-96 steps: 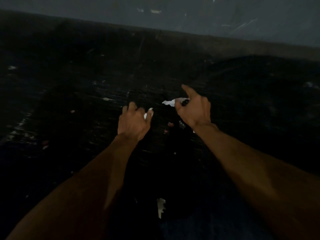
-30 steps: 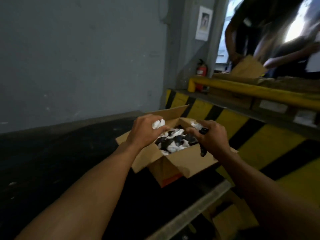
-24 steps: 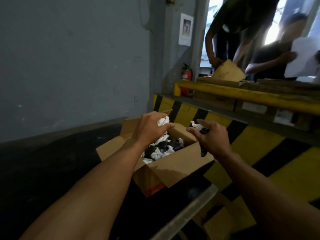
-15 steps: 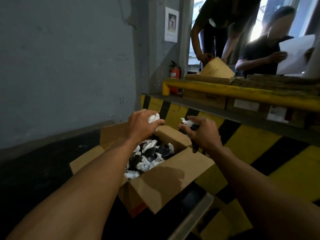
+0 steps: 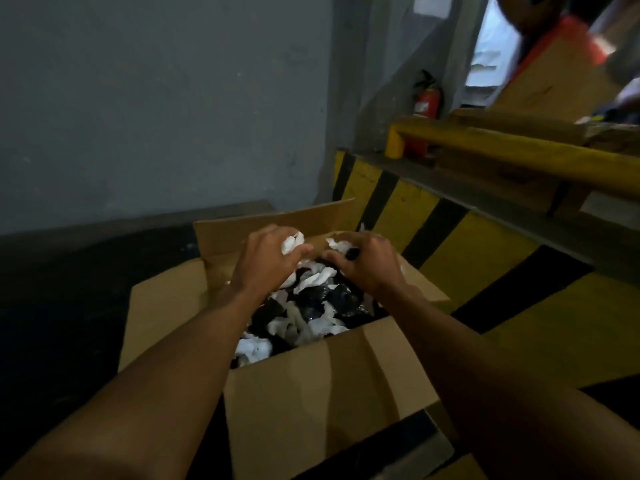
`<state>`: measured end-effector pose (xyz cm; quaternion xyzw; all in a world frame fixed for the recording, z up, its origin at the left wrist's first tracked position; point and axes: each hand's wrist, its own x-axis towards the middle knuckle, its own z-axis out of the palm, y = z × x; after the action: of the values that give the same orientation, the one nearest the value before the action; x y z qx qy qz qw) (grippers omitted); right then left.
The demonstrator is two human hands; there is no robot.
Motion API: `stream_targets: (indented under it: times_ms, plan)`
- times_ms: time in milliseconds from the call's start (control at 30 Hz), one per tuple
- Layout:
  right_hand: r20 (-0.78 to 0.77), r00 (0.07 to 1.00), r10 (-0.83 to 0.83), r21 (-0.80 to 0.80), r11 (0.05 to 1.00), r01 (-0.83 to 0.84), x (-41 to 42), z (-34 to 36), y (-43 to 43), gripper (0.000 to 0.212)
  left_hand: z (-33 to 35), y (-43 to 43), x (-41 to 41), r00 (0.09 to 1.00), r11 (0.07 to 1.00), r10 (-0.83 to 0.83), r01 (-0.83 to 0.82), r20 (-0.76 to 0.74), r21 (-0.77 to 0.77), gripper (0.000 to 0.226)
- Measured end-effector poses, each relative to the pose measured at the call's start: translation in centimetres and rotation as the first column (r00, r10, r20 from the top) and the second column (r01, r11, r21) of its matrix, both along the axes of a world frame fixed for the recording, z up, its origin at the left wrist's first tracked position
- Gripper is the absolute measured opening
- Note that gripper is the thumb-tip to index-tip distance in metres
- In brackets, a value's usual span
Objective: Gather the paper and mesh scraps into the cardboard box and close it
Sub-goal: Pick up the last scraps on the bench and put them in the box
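Note:
An open cardboard box point(image 5: 329, 393) stands on the dark floor with its flaps spread outward. Inside lies a heap of white paper and black mesh scraps point(image 5: 311, 310). Both hands hover over the far part of the opening. My left hand point(image 5: 266, 261) grips a crumpled white paper scrap point(image 5: 291, 242). My right hand point(image 5: 363, 266) holds a white paper scrap point(image 5: 337, 244) together with a black mesh piece point(image 5: 353, 252).
A yellow and black striped kerb point(image 5: 450, 237) runs behind and to the right of the box, topped by a yellow rail point(image 5: 502, 147). A red fire extinguisher point(image 5: 427, 100) stands by the grey wall point(image 5: 156, 98). Blurred people and cardboard are at the upper right.
The hands carried scraps from the dark floor to the box. Over the last second they came lower and closer together over the opening, and the view tipped down onto the box.

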<state>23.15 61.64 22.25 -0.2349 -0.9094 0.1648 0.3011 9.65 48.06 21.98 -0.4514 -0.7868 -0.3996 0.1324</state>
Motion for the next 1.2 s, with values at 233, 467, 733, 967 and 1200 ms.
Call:
stream_targets:
  times_ms: [233,467,733,967,1200]
  plan:
    - [0.048,0.989,0.141,-0.028,0.990,-0.139,-1.9,-2.4,7.7,0.056,-1.9,3.3,1.7,0.959,0.960,0.275,-0.271,0.071,-0.063,0.043]
    - [0.046,0.960,0.278,-0.075,0.959,-0.274,-3.4,-5.0,9.1,0.055,-3.6,2.6,4.1,0.875,0.876,0.467,-0.438,0.131,-0.201,0.046]
    - [0.100,0.929,0.356,-0.141,0.929,-0.341,-3.7,-7.6,5.4,0.067,-5.9,1.1,5.5,0.823,0.818,0.542,-0.469,0.170,-0.333,0.051]
    - [0.089,0.904,0.418,-0.441,0.830,-0.341,-4.5,-7.8,3.8,0.038,-6.0,-0.1,4.7,0.800,0.823,0.492,-0.299,0.343,-0.484,0.052]
    - [-0.129,0.953,0.272,-0.563,0.771,-0.297,-4.6,-5.3,1.9,0.027,-6.0,-1.8,3.2,0.870,0.923,0.340,-0.236,0.356,-0.302,0.035]
